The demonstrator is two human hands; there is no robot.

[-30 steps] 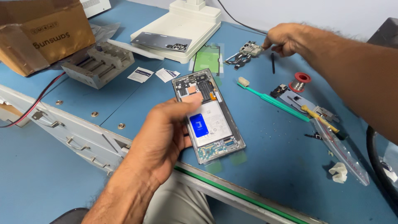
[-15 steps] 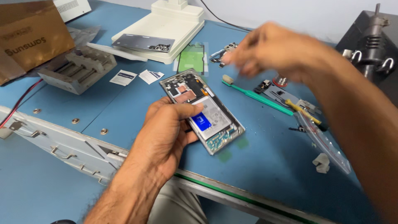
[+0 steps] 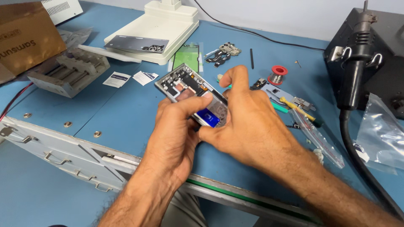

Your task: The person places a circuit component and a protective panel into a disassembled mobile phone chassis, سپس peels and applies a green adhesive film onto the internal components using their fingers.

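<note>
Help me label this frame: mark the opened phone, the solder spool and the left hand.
opened phone (image 3: 182,85): head view, on its exposed upper circuitry.
solder spool (image 3: 277,75): head view, on the red-rimmed reel's top.
left hand (image 3: 176,133): head view, on the back of the hand.

The opened phone (image 3: 191,94) had a shiny metal frame, the surface (image 3: 122,109) was matt blue, box (image 3: 25,42) was plain brown cardboard, bag (image 3: 381,134) was glossy clear plastic.

The tabletop (image 3: 126,113) is plain blue. The opened phone (image 3: 185,86) has a grey frame with a bright blue patch (partly covered). The heating plate (image 3: 168,29) is cream, the film sheet (image 3: 186,56) green, the solder spool (image 3: 277,70) red, the box (image 3: 25,42) brown.
</note>
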